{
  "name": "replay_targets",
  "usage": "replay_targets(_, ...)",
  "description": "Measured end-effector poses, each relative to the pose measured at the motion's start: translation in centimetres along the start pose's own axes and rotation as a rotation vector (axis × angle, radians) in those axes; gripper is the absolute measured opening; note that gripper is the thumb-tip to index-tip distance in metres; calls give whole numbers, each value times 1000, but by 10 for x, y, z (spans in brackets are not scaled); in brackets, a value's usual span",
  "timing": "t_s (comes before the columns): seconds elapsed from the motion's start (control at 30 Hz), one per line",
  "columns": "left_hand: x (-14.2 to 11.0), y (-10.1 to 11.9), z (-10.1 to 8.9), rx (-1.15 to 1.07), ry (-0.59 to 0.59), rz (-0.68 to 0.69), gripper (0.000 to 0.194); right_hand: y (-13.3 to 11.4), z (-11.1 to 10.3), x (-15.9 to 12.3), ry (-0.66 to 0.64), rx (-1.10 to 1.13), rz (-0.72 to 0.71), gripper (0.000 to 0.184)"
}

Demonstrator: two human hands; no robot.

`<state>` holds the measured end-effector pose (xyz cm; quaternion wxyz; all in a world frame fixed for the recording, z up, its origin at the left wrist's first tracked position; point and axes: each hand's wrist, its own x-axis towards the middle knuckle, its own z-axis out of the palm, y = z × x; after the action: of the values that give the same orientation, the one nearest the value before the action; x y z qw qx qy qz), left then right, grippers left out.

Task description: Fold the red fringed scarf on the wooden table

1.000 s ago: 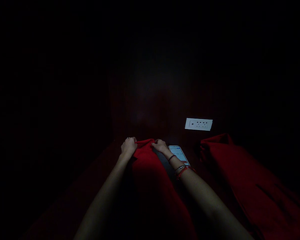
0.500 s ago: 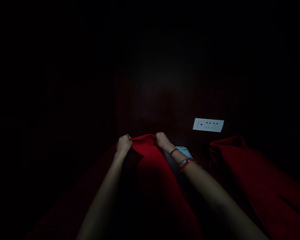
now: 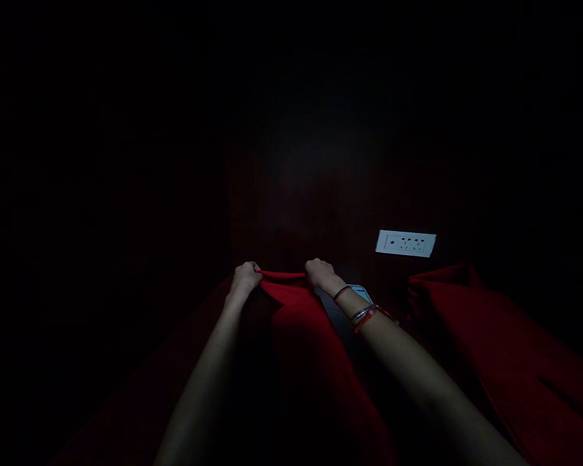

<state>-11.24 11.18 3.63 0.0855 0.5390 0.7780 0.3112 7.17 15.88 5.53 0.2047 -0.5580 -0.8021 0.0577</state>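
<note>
Filling most of the view, a dark, faintly reddish wall (image 3: 325,175) rises behind a dim work surface (image 3: 160,362) whose edges are lost in shadow. Next in size comes a folded red cloth (image 3: 495,336) lying at the right, its far end bunched into a raised fold. Nearly as long, the red cloth panel (image 3: 315,336) runs from the person down the middle of the surface, its far edge pinched between both hands and its near part too dark to read. Beside its right edge shows a dark grey textured piece (image 3: 334,317); what that is, I cannot tell.

A white wall socket plate (image 3: 406,243) sits above the folded stack. The left hand (image 3: 246,276) is closed on the left end of the panel's far edge; the right hand (image 3: 319,272) is curled tight around the other end, the edge stretched between them. A smartphone (image 3: 362,293) lies partly hidden behind the right wrist, which wears bracelets (image 3: 363,316).

Uneven tension between the grips could skew the edge or pull a crease, I judge. The bracelets might snag the weave, and a rightward sweep of that wrist could nudge the phone.
</note>
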Motion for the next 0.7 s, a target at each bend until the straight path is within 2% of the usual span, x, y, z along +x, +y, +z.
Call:
replay_targets(0.07, 2, -3, 1, -2, -3, -8, 15, 2, 5, 4, -99, -118, -53, 20)
replay_targets(0.13, 3, -5, 2, -1, -7, -7, 15, 3, 9, 7, -137, -205, -100, 21)
replay_targets(0.23, 5, -7, 3, 18, -35, -16, 15, 4, 10, 12, -81, -210, -127, 27)
replay_targets(0.4, 6, -6, 6, 27, -84, -21, 16, 4, 13, 20, 2, -201, -82, 37)
replay_targets(0.7, 3, -4, 6, 70, -147, 3, 19, -3, 30, 16, -81, -239, -39, 34)
